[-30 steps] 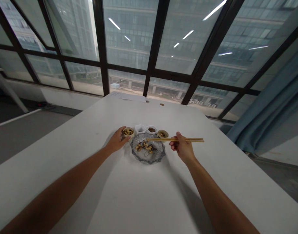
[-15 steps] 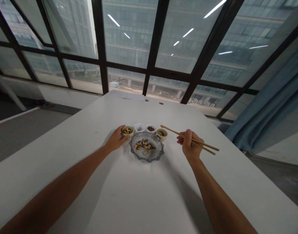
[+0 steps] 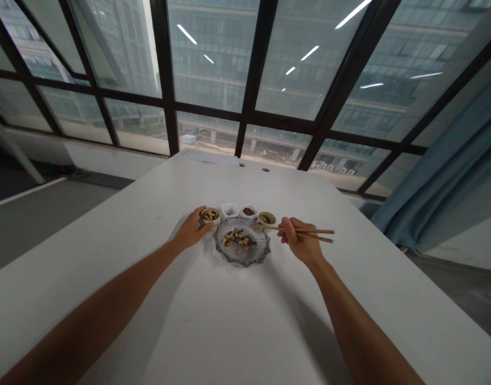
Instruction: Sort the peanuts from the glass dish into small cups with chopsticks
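Observation:
My left hand (image 3: pixel 192 229) is wrapped round the side of a small round cup (image 3: pixel 210 222) that holds yellowish-brown, nut-like pieces. In my right hand (image 3: pixel 299 237) is a pair of chopsticks (image 3: pixel 315 231), their tips over the far right part of a clear glass bowl (image 3: pixel 262 255) with a scalloped rim. Mixed pale and dark pieces (image 3: pixel 238 238) lie in that bowl. Behind it stand a white cup (image 3: pixel 230 210) with little visible inside, a second white cup (image 3: pixel 248 211) with dark brown pieces, and another round cup (image 3: pixel 267 218), partly hidden by the chopsticks.
The white table (image 3: pixel 213 321) reaches to a large window with dark frames (image 3: pixel 249 115). Papers (image 3: pixel 219 159) and a small round brown object (image 3: pixel 265 170) lie at its far edge. A blue curtain (image 3: pixel 438 176) hangs at the right.
My right hand has moved left with the chopsticks, bringing their tips from beyond the right-hand cup to over the glass bowl. My left hand stays on its cup.

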`<state>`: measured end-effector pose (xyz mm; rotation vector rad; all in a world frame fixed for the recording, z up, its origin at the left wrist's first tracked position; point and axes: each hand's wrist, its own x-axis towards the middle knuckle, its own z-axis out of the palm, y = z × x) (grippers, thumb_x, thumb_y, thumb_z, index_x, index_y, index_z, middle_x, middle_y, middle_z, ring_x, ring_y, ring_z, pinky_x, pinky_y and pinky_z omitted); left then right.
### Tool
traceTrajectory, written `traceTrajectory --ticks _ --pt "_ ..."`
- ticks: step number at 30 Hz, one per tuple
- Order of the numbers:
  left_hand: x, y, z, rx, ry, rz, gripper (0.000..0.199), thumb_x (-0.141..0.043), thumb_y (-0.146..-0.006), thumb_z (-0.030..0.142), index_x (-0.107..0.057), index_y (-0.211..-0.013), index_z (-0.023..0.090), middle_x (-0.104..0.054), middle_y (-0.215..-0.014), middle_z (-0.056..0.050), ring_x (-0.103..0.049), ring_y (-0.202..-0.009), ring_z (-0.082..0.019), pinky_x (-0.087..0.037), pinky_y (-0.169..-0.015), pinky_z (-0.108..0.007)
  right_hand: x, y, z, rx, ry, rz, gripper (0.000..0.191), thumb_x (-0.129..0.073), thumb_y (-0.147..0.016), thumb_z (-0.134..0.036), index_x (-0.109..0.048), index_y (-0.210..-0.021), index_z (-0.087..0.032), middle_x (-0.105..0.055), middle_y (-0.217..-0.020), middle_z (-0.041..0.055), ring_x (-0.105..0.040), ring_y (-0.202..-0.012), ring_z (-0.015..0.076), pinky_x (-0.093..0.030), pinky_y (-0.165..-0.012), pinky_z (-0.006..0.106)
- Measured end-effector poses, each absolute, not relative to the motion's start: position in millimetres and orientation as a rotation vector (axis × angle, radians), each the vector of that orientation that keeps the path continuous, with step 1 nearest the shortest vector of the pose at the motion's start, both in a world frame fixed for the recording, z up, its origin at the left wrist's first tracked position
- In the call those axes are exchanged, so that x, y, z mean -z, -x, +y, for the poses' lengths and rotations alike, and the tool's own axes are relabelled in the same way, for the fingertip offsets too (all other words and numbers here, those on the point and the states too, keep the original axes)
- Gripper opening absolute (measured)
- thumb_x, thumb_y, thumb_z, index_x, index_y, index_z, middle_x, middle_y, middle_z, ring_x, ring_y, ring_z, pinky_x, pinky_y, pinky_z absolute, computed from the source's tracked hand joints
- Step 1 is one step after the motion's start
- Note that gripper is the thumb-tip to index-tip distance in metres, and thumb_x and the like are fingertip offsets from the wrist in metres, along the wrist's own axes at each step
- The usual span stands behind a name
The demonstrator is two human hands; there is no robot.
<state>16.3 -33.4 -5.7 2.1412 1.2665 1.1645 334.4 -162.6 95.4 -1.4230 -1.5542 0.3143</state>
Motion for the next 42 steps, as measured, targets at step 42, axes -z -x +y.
traceTrajectory --ticks 42 --pt "2 -20 -34 -1.194 -2.204 1.308 0.064 -0.057 -0.085 0.052 -0.046 -0.136 0.016 -0.056 -0.137 -0.016 -0.055 -0.127 -0.029 -0.042 -0.110 -0.047 -70 -329 -155 -0.339 1.417 -1.605 0.053 -0.042 -0.096 -0.061 -0.064 -0.069 -0.021 -0.068 -0.058 0.0033 -0.062 -0.045 0.0166 -0.048 -0.046 0.027"
